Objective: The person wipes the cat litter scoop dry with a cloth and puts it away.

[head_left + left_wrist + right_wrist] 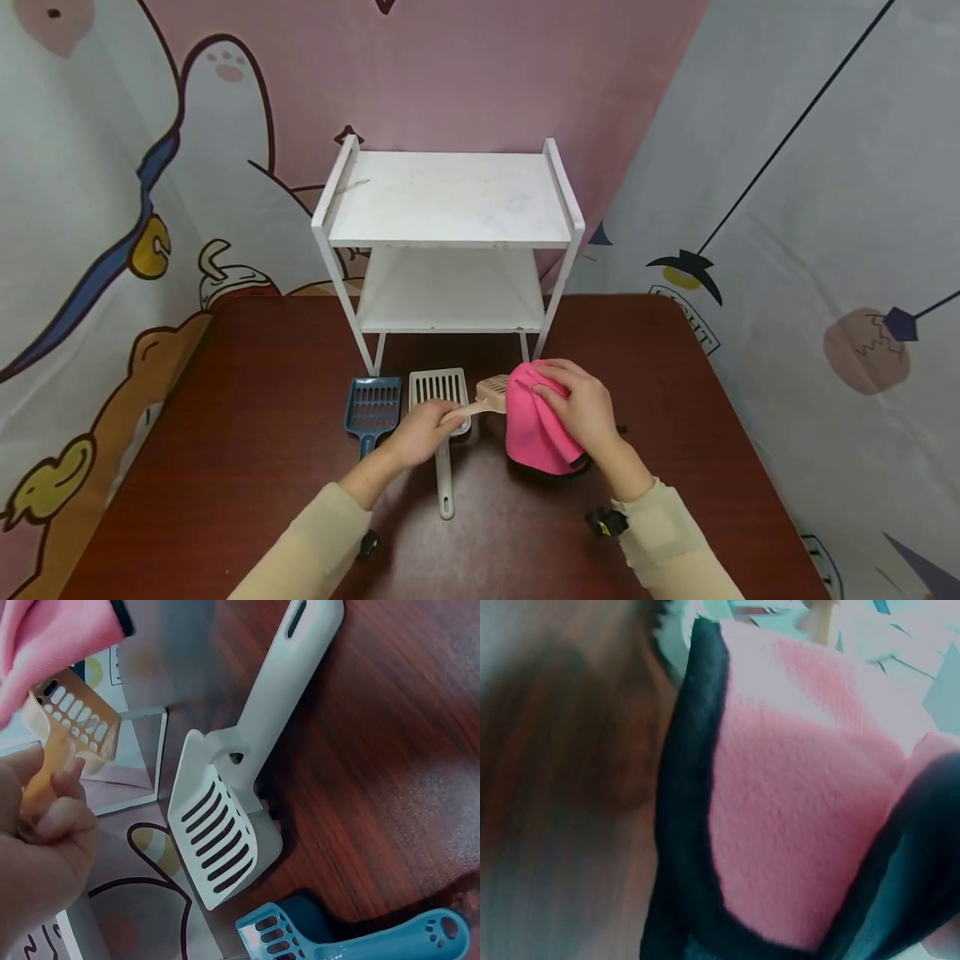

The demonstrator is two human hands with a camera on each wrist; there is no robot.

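My left hand (422,432) pinches the handle of a small beige litter scoop (492,390), held up off the table with its slotted head toward the right. In my right hand (583,408) is a pink cloth (534,429) with black edging, gripped near its top and hanging in folds. The cloth overlaps the right side of the scoop's head in the head view. Holes in the beige scoop (81,720) show clearly in the left wrist view. Pink cloth (802,802) fills most of the right wrist view, where the scoop is hidden.
A grey-white litter scoop (444,475) lies below my left hand, and a blue litter scoop (367,402) lies left of it. Behind them a white two-tier shelf (450,196) stands on the brown table (247,433). Patterned cloth walls (480,75) surround the table.
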